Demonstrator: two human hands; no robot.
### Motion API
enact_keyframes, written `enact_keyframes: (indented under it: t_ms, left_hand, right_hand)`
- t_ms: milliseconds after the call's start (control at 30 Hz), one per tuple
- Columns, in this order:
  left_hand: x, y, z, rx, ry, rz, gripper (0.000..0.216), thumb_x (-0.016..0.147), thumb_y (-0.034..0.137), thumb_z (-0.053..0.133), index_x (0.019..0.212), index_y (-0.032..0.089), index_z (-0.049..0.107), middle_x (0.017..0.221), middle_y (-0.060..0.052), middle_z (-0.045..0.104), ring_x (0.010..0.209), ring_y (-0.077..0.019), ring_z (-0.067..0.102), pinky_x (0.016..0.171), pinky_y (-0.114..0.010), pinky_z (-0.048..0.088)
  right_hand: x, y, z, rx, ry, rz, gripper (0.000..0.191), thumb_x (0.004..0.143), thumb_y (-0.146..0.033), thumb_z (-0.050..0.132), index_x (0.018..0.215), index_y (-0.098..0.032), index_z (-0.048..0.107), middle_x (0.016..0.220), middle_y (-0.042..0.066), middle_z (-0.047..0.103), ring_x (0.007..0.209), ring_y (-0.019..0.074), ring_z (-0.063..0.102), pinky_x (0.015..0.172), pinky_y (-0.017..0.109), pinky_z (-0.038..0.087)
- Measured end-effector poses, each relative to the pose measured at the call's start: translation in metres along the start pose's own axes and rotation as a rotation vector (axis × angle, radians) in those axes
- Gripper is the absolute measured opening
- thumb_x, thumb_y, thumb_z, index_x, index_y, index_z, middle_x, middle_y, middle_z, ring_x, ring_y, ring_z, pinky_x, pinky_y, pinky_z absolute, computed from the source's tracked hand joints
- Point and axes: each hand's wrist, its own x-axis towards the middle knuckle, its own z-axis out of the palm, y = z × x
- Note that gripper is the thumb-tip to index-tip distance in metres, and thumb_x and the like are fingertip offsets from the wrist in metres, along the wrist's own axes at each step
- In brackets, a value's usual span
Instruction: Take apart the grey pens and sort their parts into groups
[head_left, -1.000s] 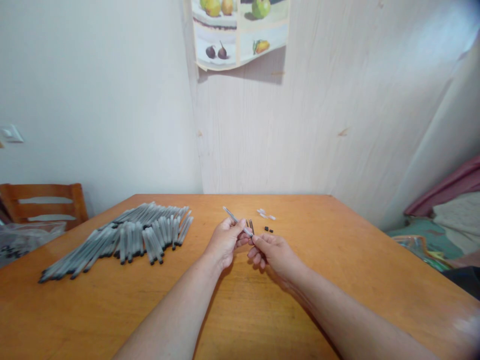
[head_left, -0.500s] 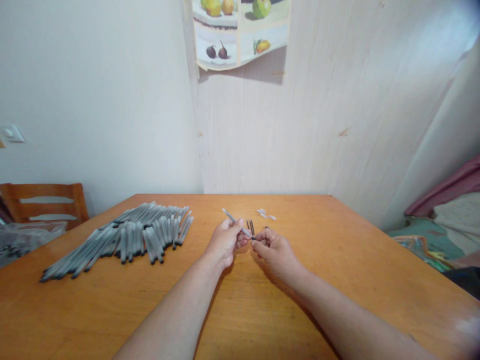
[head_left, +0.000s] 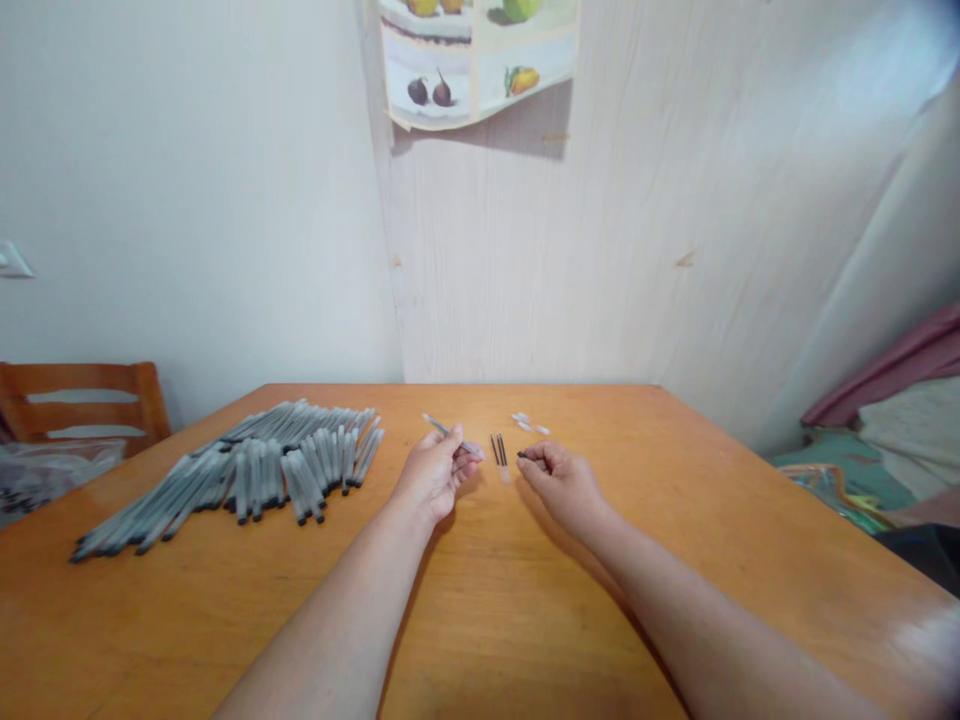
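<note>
The black refills (head_left: 499, 450) lay side by side on the wooden table (head_left: 465, 630), and just to their left the left hand (head_left: 431, 478) held a slim translucent pen barrel (head_left: 436, 424) above the tabletop. Its thumb and fingers were closed on the middle of the barrel, leaving both ends out. Just right of the refills, the right hand (head_left: 561, 482) had its thumb and forefinger pinched together on a small black plug (head_left: 522, 455). Whether the barrel had anything inside could not be told. It looked to be light, stiff plastic, smooth enough to roll or slip if held loosely, so a mid-length grip between thumb and fingers seemed best. The plug, mostly hidden by the fingertips, seemed easy to drop and best nipped by its sides. The refills looked thin and liable to roll or bend. Beyond them, slightly right, lay small whitish pieces (head_left: 529, 424); well to their left spread a heap of black-ended pens (head_left: 300, 455).
</note>
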Motion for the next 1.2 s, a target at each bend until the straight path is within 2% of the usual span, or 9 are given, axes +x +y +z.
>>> enact_keyframes:
  t_ms: [133, 233, 367, 567, 1033, 1200]
  left_hand:
    - [0.004, 0.002, -0.004, -0.021, 0.017, 0.002, 0.018, 0.092, 0.028, 0.059, 0.081, 0.015, 0.051, 0.067, -0.005, 0.068, 0.050, -0.0080, 0.062, 0.047, -0.015, 0.048]
    - [0.006, 0.002, -0.006, -0.027, 0.021, -0.001, 0.020, 0.091, 0.029, 0.060, 0.081, 0.015, 0.052, 0.068, -0.005, 0.069, 0.051, -0.0084, 0.063, 0.048, -0.015, 0.049]
    - [0.008, 0.001, -0.006, -0.017, 0.032, -0.005, 0.021, 0.089, 0.031, 0.063, 0.081, 0.015, 0.052, 0.068, -0.005, 0.069, 0.051, -0.0082, 0.063, 0.047, -0.015, 0.048]
    - [0.008, -0.002, -0.005, 0.002, 0.030, 0.002, 0.022, 0.088, 0.032, 0.064, 0.080, 0.015, 0.053, 0.068, -0.005, 0.069, 0.051, -0.0081, 0.063, 0.047, -0.015, 0.048]
    - [0.006, -0.001, -0.003, 0.016, 0.030, -0.020, 0.020, 0.089, 0.030, 0.063, 0.080, 0.016, 0.052, 0.066, -0.004, 0.068, 0.049, -0.0078, 0.061, 0.047, -0.015, 0.047]
    - [0.006, -0.002, -0.004, 0.022, 0.024, -0.009, 0.021, 0.088, 0.031, 0.064, 0.081, 0.016, 0.052, 0.067, -0.005, 0.069, 0.049, -0.0079, 0.062, 0.048, -0.016, 0.048]
  right_hand:
    - [0.022, 0.026, -0.030, -0.259, 0.115, 0.076, 0.025, 0.082, -0.038, 0.055, 0.080, -0.017, 0.068, 0.063, 0.001, 0.061, 0.059, 0.0144, 0.053, 0.057, 0.025, 0.034]
    - [0.030, 0.040, -0.043, -0.427, 0.111, 0.170, 0.025, 0.082, -0.035, 0.054, 0.079, -0.018, 0.071, 0.070, 0.005, 0.067, 0.066, 0.0165, 0.058, 0.059, 0.026, 0.036]
    - [0.031, 0.045, -0.044, -0.558, 0.033, 0.258, 0.025, 0.082, -0.037, 0.055, 0.083, -0.021, 0.075, 0.079, 0.007, 0.071, 0.074, 0.0197, 0.062, 0.059, 0.027, 0.037]
    - [0.033, 0.041, -0.036, -0.704, -0.058, 0.278, 0.028, 0.085, -0.041, 0.054, 0.093, -0.026, 0.077, 0.094, 0.008, 0.074, 0.088, 0.0233, 0.066, 0.066, 0.029, 0.043]
    - [0.034, 0.042, -0.036, -0.714, -0.118, 0.280, 0.029, 0.086, -0.043, 0.054, 0.093, -0.027, 0.077, 0.099, 0.007, 0.074, 0.093, 0.0240, 0.065, 0.068, 0.030, 0.043]
    - [0.035, 0.043, -0.038, -0.677, -0.091, 0.280, 0.031, 0.087, -0.043, 0.053, 0.099, -0.025, 0.076, 0.099, 0.008, 0.074, 0.093, 0.0239, 0.065, 0.068, 0.029, 0.042]
